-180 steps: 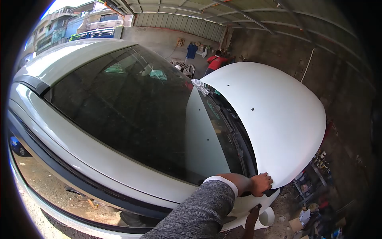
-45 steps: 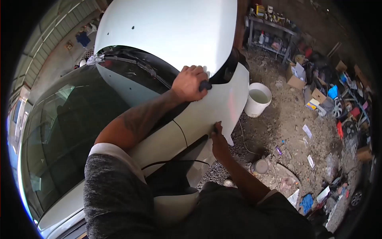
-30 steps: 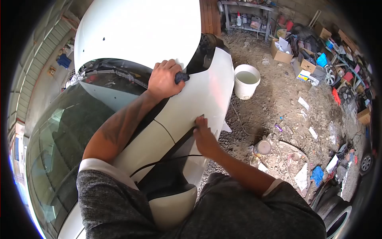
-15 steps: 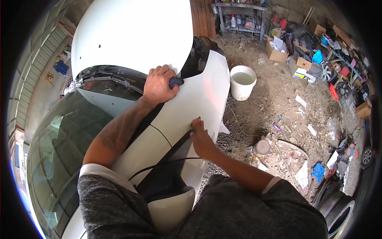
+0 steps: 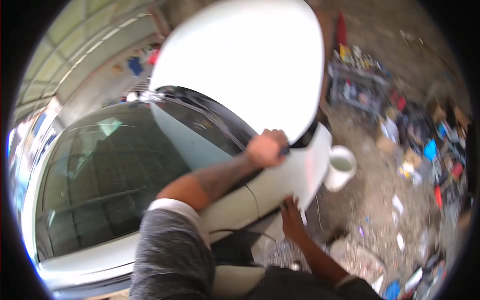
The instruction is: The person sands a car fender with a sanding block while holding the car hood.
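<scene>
My left hand [image 5: 267, 148] is closed around a dark, crumpled cloth [image 5: 285, 150], near the lower edge of the raised white hood [image 5: 245, 65]. The hand lies over the rear part of the white fender [image 5: 280, 176]. Lower and to the right, my right hand [image 5: 292, 215] is at the fender's side, by the front edge of the door. Its fingers are pressed together, with a small dark spot at the tips; what they hold, if anything, is blurred. The dark windshield [image 5: 105, 170] spreads out left of my left arm.
A white bucket [image 5: 341, 172] of cloudy liquid stands on the dirt floor right of the fender. Farther right lie boxes, parts and litter in a heap [image 5: 425, 135]. A cluttered metal shelf [image 5: 359, 87] stands behind, and a side mirror [image 5: 237, 280] is near my body.
My view has swung left and up, so the car and both hands appear farther right and lower, with more windshield showing. The left hand still holds the cloth. The picture is now blurred.
</scene>
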Demonstrator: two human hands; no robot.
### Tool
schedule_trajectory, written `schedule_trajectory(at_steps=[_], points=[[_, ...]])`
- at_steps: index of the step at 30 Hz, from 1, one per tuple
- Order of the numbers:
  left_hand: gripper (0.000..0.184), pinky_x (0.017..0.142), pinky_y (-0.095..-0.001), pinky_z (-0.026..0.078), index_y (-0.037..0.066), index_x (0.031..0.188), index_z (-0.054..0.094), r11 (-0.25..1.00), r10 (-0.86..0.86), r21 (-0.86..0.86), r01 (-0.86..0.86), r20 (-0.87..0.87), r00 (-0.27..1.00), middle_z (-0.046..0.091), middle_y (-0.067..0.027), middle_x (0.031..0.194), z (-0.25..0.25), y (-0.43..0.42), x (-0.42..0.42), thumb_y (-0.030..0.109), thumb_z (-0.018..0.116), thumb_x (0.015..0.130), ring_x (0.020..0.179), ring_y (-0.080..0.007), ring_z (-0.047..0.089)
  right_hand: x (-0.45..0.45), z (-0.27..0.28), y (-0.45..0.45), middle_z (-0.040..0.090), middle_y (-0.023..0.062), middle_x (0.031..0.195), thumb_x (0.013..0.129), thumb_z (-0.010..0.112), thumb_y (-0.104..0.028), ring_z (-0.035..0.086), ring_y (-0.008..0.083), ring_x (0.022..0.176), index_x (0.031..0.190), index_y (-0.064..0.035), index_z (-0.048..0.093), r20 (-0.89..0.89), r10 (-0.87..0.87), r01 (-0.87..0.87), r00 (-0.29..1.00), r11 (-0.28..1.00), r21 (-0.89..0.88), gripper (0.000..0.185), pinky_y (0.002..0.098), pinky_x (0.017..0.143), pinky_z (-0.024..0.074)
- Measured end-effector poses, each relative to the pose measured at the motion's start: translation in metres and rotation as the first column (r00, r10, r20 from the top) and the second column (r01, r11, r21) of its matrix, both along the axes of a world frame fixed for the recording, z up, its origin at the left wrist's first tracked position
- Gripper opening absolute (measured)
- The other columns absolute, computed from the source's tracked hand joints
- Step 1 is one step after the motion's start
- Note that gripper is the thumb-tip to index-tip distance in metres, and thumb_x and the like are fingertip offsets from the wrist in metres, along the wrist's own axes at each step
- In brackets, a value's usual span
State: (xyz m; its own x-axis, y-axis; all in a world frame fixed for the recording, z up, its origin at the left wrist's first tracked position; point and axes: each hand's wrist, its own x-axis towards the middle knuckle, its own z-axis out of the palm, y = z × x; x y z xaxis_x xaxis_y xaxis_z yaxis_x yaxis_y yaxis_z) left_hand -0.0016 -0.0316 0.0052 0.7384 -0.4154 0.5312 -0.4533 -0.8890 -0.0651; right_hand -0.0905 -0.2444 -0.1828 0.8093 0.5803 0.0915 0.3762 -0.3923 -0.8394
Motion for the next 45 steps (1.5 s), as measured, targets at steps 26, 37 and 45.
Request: schedule_trajectory(at_steps=[26,37,45], points=[[0.036,0.092,-0.0421,0.046,0.004,0.096,0.072,0.978,0.159,0.153,-0.144,-0.093,0.983,0.059,-0.0136,0.109,-0.011,-0.005,0.02,0.026,0.071,0.068,0.11,-0.028,0.058,0.134,-0.05,0.024,0.063,0.0173,0.107,0.106,0.037,-0.019,0.059,0.0289,0.088,0.15,0.0071,0.032,-0.212,-0.018,0.071,0.977,0.966,0.247,0.052,0.0389,0.079,0.0479],[0.029,0.081,-0.0435,0.057,0.005,0.094,0.07,0.905,0.122,0.426,0.017,-0.298,0.947,0.065,-0.0127,0.104,0.001,-0.032,0.0,0.017,0.07,0.068,0.1,-0.0311,0.066,0.109,-0.061,0.035,0.041,0.0304,0.15,0.104,0.041,-0.007,0.054,0.028,0.12,0.151,0.0135,0.026,0.22,0.012,-0.083,0.975,0.944,0.318,0.054,0.0378,0.106,0.042],[0.034,0.09,-0.0452,0.05,0.006,0.093,0.066,0.981,-0.033,0.181,0.067,-0.184,0.982,0.061,-0.0124,0.103,-0.008,-0.006,0.021,0.024,0.071,0.065,0.104,-0.0311,0.06,0.09,0.031,0.025,0.027,0.0242,0.162,0.109,0.035,-0.025,0.026,0.0269,0.151,0.159,0.0037,0.013,-0.432,0.062,0.102,0.9,0.932,0.347,0.062,0.0362,0.122,0.019]])
